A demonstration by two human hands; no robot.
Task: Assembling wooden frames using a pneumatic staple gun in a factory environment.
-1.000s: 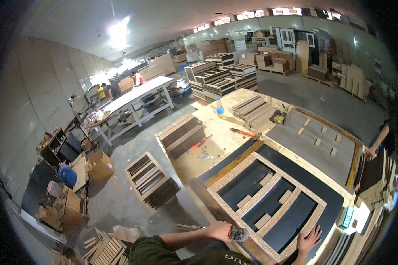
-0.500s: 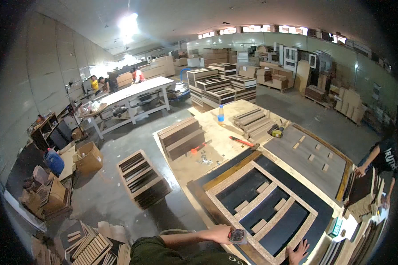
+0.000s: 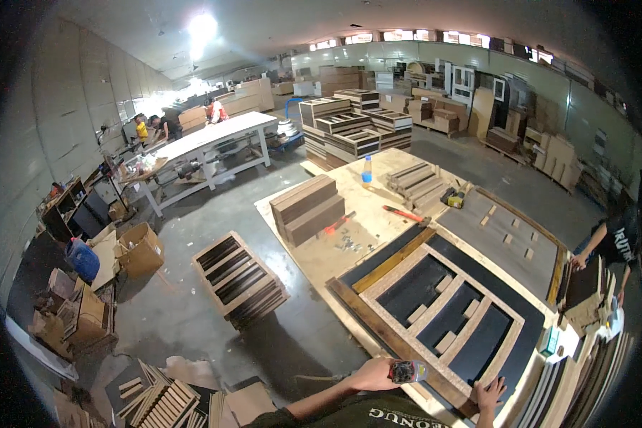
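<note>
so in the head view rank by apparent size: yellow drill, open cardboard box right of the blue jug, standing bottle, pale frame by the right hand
1. Pale frame
2. Open cardboard box
3. Yellow drill and standing bottle: too alike to rank

At four o'clock on my feed I see a speckled tan frame [image 3: 467, 332] and black panel [image 3: 488, 277]; at three, a red-handled tool [image 3: 402, 212].
</note>
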